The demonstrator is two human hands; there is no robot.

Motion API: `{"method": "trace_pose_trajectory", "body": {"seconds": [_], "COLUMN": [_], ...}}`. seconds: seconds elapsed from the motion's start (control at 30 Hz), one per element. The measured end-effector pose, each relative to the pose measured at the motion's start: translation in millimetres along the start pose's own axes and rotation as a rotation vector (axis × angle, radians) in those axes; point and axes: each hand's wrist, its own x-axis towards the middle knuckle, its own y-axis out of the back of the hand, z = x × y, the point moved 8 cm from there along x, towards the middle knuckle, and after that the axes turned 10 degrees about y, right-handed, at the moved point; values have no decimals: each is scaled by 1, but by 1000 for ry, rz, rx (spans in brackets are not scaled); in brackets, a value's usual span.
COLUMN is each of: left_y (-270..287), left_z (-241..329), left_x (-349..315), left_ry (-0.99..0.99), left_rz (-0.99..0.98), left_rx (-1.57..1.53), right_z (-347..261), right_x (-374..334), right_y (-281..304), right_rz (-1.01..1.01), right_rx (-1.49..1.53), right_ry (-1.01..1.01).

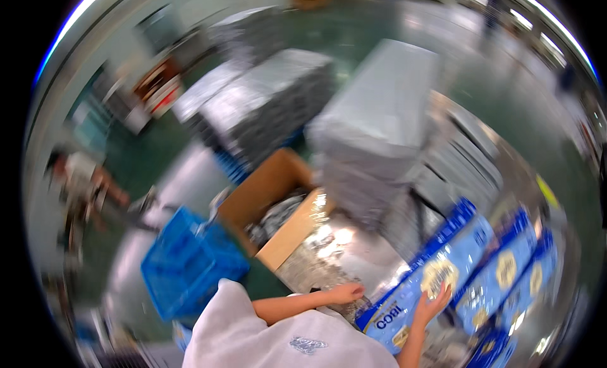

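The picture is blurred by motion. My left hand [344,293] rests with curled fingers on a shiny steel table [363,257], beside silvery foil packets. My right hand [432,306] lies flat with spread fingers on a long blue printed carton [436,273] that lies on the table. More blue cartons [506,273] of the same kind lie to its right.
An open brown cardboard box [272,207] with silvery packets inside stands at the table's left end. A blue plastic crate [186,263] sits below it. Tall stacks of grey wrapped packs [379,115] stand behind. Another person [79,178] is at the far left.
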Motion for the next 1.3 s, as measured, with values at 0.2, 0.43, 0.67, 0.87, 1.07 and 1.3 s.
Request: {"method": "trace_pose_trajectory", "body": {"seconds": [0.2,0.43,0.67,0.87,1.07,1.3], "left_y": [-12,-57,-87,-195,-321,-445], "left_z": [-176,-333,-457,-560,-513,-461], "left_x": [-184,-339,-453,-596,-761,-951], "left_ry": [511,875,727,744,535,837], "left_rz": [174,534,829,1498,2292,2774], "left_rx": [213,-202,-741,-1193,-1823,-1893], "right_z": [-155,-315,-493,-705,-875,-1027], "right_x": [-68,-181,-344,-557,-735,-974], "right_y": [-90,-166,-228,-191,-90,-15], "right_rz": [-498,-1163,-1724,-2062,-2142,-2303], "right_rx": [597,896,843,829,863,1231], "right_ry": [287,486,735,1340,1926,1979]}}
